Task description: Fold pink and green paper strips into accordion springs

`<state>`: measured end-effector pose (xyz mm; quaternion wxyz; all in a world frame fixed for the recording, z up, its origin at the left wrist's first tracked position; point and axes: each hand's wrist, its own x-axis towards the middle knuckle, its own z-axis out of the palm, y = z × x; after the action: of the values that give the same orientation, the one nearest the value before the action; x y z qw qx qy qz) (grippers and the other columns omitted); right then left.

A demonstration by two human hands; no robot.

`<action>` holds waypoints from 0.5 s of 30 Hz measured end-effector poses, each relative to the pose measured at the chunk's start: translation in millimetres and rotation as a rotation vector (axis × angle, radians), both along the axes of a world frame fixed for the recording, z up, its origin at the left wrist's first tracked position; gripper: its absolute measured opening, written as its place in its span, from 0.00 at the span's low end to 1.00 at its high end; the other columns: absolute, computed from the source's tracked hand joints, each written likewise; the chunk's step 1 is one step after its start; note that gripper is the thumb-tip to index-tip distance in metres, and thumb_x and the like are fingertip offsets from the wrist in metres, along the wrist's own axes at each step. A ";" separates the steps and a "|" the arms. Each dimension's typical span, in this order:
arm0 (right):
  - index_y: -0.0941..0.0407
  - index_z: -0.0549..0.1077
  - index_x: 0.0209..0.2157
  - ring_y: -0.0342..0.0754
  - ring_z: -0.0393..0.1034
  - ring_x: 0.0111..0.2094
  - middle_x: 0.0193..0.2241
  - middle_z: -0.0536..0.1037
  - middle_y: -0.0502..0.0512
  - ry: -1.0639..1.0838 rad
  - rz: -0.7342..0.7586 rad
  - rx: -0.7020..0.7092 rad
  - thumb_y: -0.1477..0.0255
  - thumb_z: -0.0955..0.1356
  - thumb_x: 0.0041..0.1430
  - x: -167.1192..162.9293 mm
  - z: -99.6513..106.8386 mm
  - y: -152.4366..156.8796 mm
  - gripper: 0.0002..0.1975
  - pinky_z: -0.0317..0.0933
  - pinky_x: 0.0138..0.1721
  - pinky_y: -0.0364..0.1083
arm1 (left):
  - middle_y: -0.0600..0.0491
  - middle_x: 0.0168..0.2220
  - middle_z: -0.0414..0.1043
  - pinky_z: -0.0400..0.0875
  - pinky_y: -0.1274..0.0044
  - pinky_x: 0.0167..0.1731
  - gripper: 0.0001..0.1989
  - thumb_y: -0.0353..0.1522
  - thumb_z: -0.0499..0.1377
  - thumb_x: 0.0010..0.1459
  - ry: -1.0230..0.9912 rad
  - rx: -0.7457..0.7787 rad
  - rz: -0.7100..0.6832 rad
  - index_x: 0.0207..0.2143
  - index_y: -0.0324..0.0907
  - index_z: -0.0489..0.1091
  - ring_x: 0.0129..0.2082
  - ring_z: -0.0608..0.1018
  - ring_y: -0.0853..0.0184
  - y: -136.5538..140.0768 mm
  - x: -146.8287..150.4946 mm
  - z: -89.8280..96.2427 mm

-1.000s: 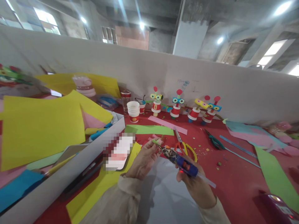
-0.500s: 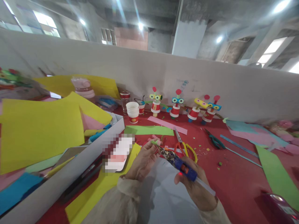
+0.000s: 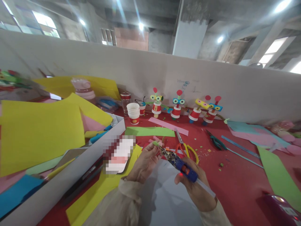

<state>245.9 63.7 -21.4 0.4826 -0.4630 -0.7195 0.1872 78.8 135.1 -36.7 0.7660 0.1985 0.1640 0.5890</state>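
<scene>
My right hand (image 3: pixel 197 185) is closed around a blue hot glue gun (image 3: pixel 182 166), with a clear glue stick (image 3: pixel 205 187) poking out of its back end. The gun's front is crusted with residue, and its nozzle points at my left fingertips. My left hand (image 3: pixel 147 158) pinches a small green paper piece (image 3: pixel 155 143), and the nozzle meets or nearly meets it; I cannot tell which. Beneath both hands lies a white sheet (image 3: pixel 169 194). Just beyond the fingers are pink folded paper strips (image 3: pixel 157 138) and scissors (image 3: pixel 184 146) with red and yellow handles.
Paper-cup robot figures (image 3: pixel 176 111) line the back wall near stacked paper cups (image 3: pixel 133 113). Pliers (image 3: pixel 216 141) and a green strip (image 3: pixel 279 172) lie at right. A phone (image 3: pixel 121 155) and a white box (image 3: pixel 103 138) with coloured paper stand at left. A purple stapler-like object (image 3: pixel 282 207) is front right.
Hardly anything differs. My right hand and the glue gun have shifted very slightly left, while my left hand keeps its pinch in the same place.
</scene>
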 end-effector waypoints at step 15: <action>0.56 0.67 0.22 0.44 0.61 0.15 0.13 0.66 0.49 0.077 -0.424 -0.055 0.53 0.61 0.55 44.6 8.3 2.6 0.21 0.57 0.18 0.42 | 0.55 0.29 0.71 0.68 0.78 0.36 0.17 0.32 0.71 0.34 -0.096 0.005 -0.055 0.31 0.39 0.73 0.25 0.69 0.76 -6.0 -1.6 7.3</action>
<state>290.6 66.3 -13.1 0.5257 -0.6092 -0.5817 0.1187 77.2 129.2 -29.4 0.7884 0.1764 0.1200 0.5770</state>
